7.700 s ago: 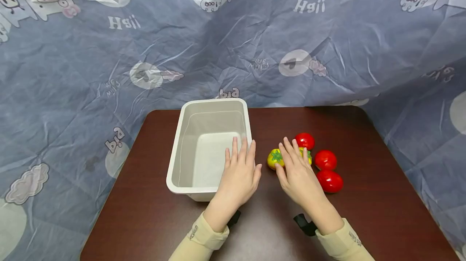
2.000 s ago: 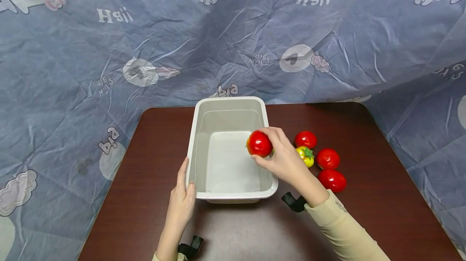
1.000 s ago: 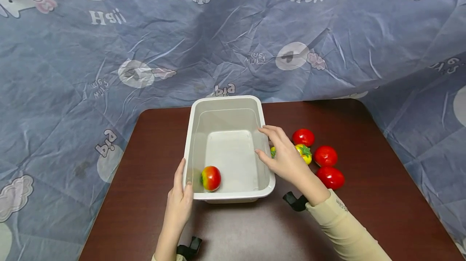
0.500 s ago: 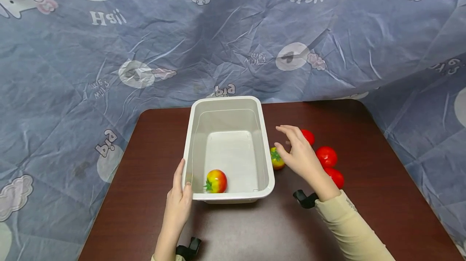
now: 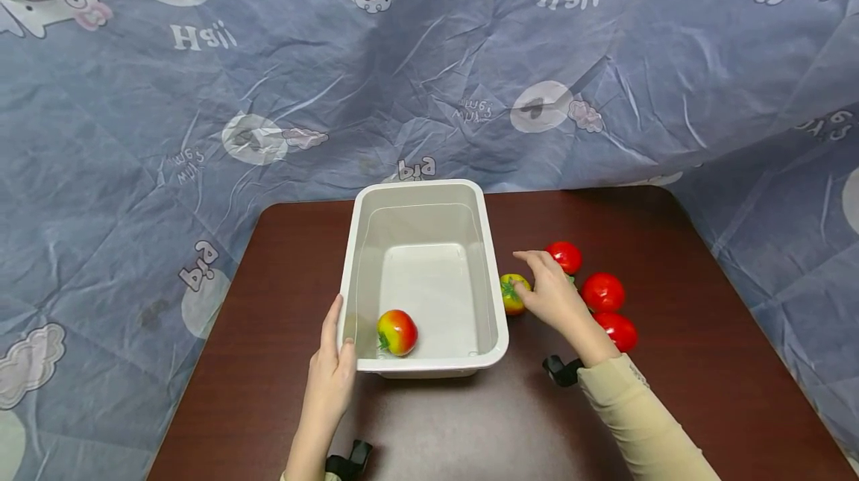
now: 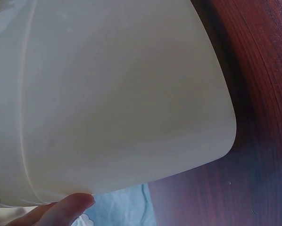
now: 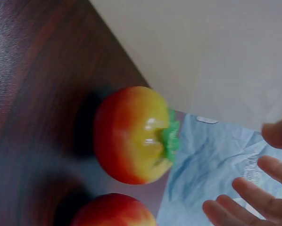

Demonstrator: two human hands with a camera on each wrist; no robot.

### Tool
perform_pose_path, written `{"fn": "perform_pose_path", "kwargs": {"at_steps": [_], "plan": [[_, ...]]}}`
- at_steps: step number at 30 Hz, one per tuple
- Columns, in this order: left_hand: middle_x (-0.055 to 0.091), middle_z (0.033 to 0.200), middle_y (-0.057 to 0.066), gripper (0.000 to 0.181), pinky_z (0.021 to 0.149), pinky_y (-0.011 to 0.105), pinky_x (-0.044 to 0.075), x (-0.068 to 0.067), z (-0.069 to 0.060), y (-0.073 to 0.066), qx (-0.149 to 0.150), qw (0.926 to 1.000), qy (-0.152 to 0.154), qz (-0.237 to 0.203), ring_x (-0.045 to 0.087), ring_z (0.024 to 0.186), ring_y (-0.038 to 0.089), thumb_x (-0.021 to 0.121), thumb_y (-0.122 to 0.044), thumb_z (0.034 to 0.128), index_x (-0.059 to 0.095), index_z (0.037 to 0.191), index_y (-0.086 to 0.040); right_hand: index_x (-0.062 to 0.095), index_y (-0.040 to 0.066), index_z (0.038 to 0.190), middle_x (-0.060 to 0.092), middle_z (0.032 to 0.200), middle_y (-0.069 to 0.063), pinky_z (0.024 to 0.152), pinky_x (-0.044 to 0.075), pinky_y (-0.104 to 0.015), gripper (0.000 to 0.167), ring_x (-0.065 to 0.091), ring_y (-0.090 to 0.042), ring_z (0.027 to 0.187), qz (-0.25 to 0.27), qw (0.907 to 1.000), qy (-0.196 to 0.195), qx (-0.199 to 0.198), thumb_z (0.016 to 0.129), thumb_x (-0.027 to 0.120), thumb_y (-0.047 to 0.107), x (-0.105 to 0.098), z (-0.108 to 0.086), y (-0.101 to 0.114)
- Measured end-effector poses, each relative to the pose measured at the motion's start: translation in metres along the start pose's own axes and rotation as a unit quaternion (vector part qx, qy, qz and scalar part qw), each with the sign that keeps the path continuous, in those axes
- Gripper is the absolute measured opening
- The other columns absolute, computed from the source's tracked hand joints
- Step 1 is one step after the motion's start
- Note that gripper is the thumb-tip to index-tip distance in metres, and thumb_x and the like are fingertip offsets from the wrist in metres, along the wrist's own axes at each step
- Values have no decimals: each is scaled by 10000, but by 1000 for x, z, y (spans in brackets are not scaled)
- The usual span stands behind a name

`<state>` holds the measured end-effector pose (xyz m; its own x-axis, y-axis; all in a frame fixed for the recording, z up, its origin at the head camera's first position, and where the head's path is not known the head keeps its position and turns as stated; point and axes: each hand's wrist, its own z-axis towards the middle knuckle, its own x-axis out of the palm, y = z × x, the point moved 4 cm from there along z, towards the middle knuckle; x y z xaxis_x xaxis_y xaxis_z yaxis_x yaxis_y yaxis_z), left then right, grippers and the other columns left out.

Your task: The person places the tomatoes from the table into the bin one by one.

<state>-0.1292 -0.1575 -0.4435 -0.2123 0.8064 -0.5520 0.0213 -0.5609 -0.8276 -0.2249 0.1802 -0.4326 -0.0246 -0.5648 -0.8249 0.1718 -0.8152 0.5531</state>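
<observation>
In the head view, a pale grey bin (image 5: 429, 365) holds one red-yellow toy fruit (image 5: 397, 332) near its front left corner. The left hand (image 5: 329, 374) grips the bin's left rim, thumb on top; the left wrist view shows a fingertip (image 6: 79, 201) against the bin wall (image 6: 131, 94). The right hand (image 5: 558, 303) hovers right of the bin with parted, slightly bent fingers, above a yellow-red fruit (image 5: 510, 294). The right wrist view shows a fruit with a green calyx (image 7: 131, 136), apart from the fingers (image 7: 261, 195). Another fruit (image 7: 110, 212) lies beside it.
Several red fruits stand right of the right hand: one at the back (image 5: 564, 256), one in the middle (image 5: 602, 292), one in front (image 5: 619, 332), partly behind the wrist. A dark brown table (image 5: 443, 429) carries everything; a printed blue sheet (image 5: 403, 93) hangs behind.
The right hand has let go of a red-yellow fruit, which lies in the bin, and has moved right, then slightly down. Earlier the bin shifted right and the left hand took its left rim.
</observation>
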Motion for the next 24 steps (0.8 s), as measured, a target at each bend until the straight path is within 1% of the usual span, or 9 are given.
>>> {"fn": "perform_pose_path", "kwargs": {"at_steps": [3, 6, 11, 14, 17, 24], "plan": [[561, 1397, 185, 659, 930, 578, 487, 0, 0, -1, -10, 10000, 20, -12, 637, 1119, 360, 403, -79, 944, 290, 1548, -318, 522, -18, 1349, 495, 1362, -267, 1013, 424, -608, 540, 488, -447, 1239, -128, 9996, 221, 70, 847, 660, 124, 8, 2, -6], [550, 1414, 176, 655, 941, 585, 483, 0, 1, -1, -25, 10000, 43, -42, 628, 1145, 362, 395, -85, 946, 290, 1548, -321, 531, -27, 1341, 499, 1351, -283, 1013, 418, -616, 560, 487, -468, 1229, -223, 9992, 333, 87, 826, 695, 120, 15, 4, -9], [543, 1425, 164, 635, 958, 595, 472, 0, 1, -1, -98, 9999, 55, -59, 613, 1183, 365, 393, -109, 960, 291, 1546, -331, 540, -43, 1324, 500, 1330, -300, 995, 421, -620, 569, 478, -502, 1206, -274, 9989, 389, -9, 798, 714, 89, 25, 6, -10], [552, 1415, 159, 623, 960, 594, 471, 1, 1, -1, -146, 9998, 63, -72, 613, 1186, 362, 395, -121, 970, 292, 1544, -340, 546, -41, 1316, 496, 1324, -307, 982, 429, -617, 581, 471, -510, 1196, -336, 9985, 421, -31, 787, 737, 105, 30, 7, -10], [553, 1413, 153, 619, 958, 597, 472, 1, 1, -1, -170, 9998, 65, -73, 613, 1188, 363, 396, -125, 973, 291, 1543, -345, 544, -30, 1323, 486, 1333, -308, 976, 437, -612, 602, 458, -507, 1209, -407, 9980, 483, 25, 788, 758, 143, 35, 7, -11], [558, 1407, 148, 616, 954, 597, 475, 1, 1, 0, -187, 9998, 60, -55, 614, 1183, 363, 398, -131, 975, 292, 1542, -348, 528, -24, 1344, 461, 1369, -309, 986, 431, -606, 611, 445, -503, 1231, -480, 9965, 664, 161, 803, 736, 168, 45, 8, -14]]}}
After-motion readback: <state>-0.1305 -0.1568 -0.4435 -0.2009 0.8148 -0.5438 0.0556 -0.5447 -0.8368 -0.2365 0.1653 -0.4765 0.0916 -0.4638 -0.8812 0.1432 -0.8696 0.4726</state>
